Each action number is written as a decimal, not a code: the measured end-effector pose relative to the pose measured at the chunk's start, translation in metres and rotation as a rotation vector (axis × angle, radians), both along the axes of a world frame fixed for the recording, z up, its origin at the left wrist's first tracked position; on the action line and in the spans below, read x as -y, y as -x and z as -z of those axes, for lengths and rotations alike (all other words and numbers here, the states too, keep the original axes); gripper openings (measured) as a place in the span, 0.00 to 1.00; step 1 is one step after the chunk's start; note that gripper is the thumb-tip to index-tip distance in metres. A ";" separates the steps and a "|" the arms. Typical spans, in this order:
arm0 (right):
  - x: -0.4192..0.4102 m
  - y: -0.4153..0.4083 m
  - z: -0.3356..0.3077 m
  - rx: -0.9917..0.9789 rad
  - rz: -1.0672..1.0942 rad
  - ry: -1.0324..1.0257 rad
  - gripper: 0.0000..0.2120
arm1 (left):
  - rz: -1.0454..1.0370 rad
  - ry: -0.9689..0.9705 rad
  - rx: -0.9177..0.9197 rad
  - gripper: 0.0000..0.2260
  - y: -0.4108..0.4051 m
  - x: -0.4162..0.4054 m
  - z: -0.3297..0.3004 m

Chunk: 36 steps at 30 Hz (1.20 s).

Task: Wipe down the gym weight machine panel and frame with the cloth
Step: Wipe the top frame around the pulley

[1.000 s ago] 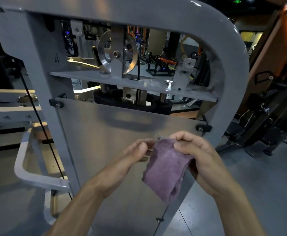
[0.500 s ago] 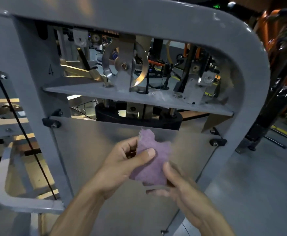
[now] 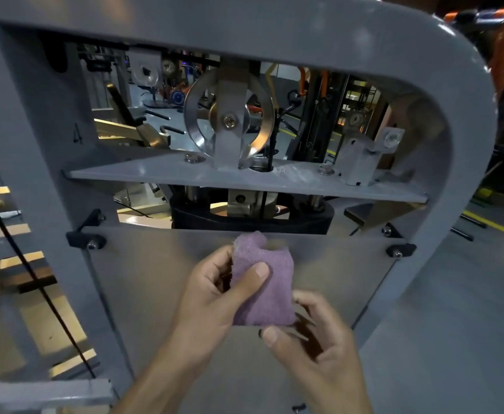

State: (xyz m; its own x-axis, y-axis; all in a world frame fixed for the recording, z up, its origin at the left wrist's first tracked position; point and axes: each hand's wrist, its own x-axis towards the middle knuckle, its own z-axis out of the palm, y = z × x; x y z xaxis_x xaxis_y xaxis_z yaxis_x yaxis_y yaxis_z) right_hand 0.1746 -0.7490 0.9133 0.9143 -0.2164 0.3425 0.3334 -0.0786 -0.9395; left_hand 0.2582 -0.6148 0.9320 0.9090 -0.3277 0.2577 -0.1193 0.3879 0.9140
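Room for moving lay mostly across the flat brushed-metal panel (image 3: 143,282), bare to the left of the hands and below them, bounded above by its straight top edge and at the sides by the thick grey-painted steel frame (image 3: 469,150), which curved over in a rounded corner at upper right. The folded purple terry cloth (image 3: 270,294) was held in front of the panel's upper middle, its top just under the panel's top edge; whether it touched the metal could not be told. The left hand (image 3: 215,297) gripped it, thumb pressed across its face and fingers curled behind. The right hand (image 3: 316,351) sat just below, fingers curled, its fingertips at the cloth's lower edge; whether they actually pinched it was unclear. Black bolted brackets (image 3: 86,239) stood at both upper corners of the panel and broke the smooth run there. Above the panel a grey horizontal plate (image 3: 155,174) carried a shiny silver pulley wheel (image 3: 230,118) in its upright bracket, with a black weight stack top (image 3: 250,218) beneath the plate. A thin black cable (image 3: 35,282) slanted down on the left, outside the frame. Compared with half a second earlier, the cloth and both hands kept nearly the same arrangement, while the machine filled more of the view, and a full second before the cloth had hung loose, pinched between both hands lower on the panel
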 end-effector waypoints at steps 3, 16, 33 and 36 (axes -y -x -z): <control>-0.006 0.004 0.008 -0.019 0.021 -0.067 0.21 | 0.014 -0.013 0.049 0.13 0.002 -0.001 0.000; 0.002 0.002 -0.004 -0.078 -0.059 -0.358 0.35 | 0.148 -0.117 0.319 0.10 -0.004 -0.017 -0.019; -0.012 -0.021 -0.068 0.409 -0.045 -0.067 0.13 | 0.211 -0.123 0.488 0.09 -0.023 -0.055 -0.067; -0.004 -0.023 -0.071 0.432 -0.060 -0.006 0.11 | 0.253 -0.158 0.569 0.06 -0.029 -0.060 -0.075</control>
